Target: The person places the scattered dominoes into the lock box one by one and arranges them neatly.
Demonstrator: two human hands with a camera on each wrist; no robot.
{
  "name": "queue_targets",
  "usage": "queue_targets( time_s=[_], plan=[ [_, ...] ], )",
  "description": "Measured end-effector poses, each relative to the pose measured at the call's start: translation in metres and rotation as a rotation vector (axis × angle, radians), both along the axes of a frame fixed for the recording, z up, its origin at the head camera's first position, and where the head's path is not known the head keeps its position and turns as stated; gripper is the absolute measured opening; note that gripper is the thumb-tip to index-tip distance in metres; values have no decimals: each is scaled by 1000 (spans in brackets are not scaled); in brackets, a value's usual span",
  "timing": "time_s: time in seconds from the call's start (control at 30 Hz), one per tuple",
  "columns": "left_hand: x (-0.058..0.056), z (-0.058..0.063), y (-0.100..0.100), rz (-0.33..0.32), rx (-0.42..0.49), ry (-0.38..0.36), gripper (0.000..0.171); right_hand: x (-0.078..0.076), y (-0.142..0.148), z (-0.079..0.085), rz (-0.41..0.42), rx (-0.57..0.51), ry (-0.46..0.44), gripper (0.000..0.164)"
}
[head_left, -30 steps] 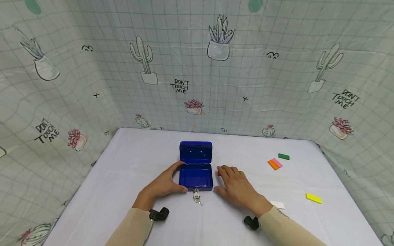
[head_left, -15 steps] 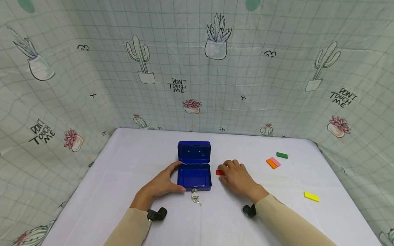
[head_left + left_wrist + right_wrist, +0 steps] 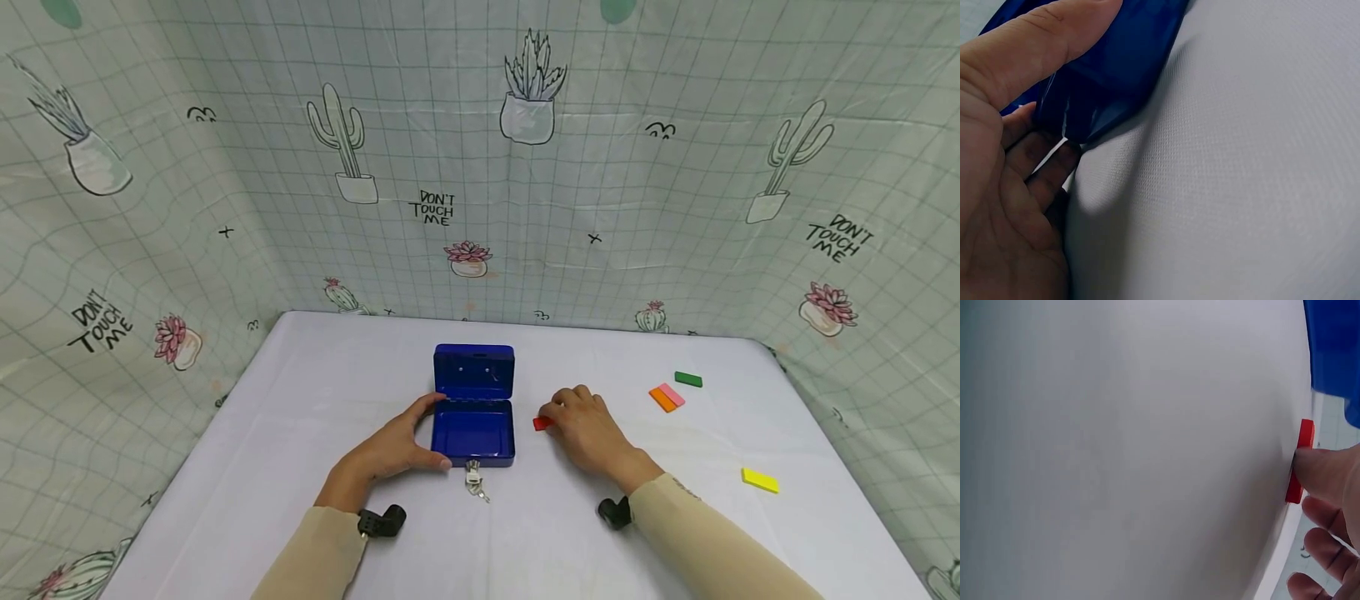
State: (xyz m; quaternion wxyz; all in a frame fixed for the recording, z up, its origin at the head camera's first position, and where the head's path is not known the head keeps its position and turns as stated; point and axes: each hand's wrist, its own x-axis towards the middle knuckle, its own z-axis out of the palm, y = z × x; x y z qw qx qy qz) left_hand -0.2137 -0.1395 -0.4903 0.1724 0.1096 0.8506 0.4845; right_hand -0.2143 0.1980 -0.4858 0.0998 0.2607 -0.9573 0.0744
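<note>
A small blue metal cash box stands with its lid raised, its inside bare. Keys hang from the lock at its front. My left hand grips the box's left side, thumb at the front corner and fingers at the back; the left wrist view shows the thumb across the blue wall. To the right of the box, my right hand pinches a small red rectangular block. In the right wrist view the thumb presses the middle of the red block, close over the white tablecloth.
Off to the right lie an orange block beside a pink one, with a green block behind them. A yellow block lies nearer the right edge. A patterned cloth hangs behind the white table.
My right hand has closed its fingers on the red block and shifted it slightly right, turning it a little. The left hand keeps its hold on the box.
</note>
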Motion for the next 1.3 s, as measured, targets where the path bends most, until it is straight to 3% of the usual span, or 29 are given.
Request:
queue_targets(
  time_s=[0.37, 0.67, 0.97, 1.3],
  plan=[
    [0, -2, 1, 12, 11, -1, 113, -1, 13, -1, -49, 22, 21, 24],
    [1, -1, 2, 11, 19, 2, 112, 1, 9, -1, -154, -26, 87, 34],
    [2, -1, 2, 20, 12, 1, 112, 1, 7, -2, -188, 52, 102, 48],
    [4, 0, 2, 15, 3, 5, 112, -1, 7, -2, -208, 125, 43, 50]
  ],
)
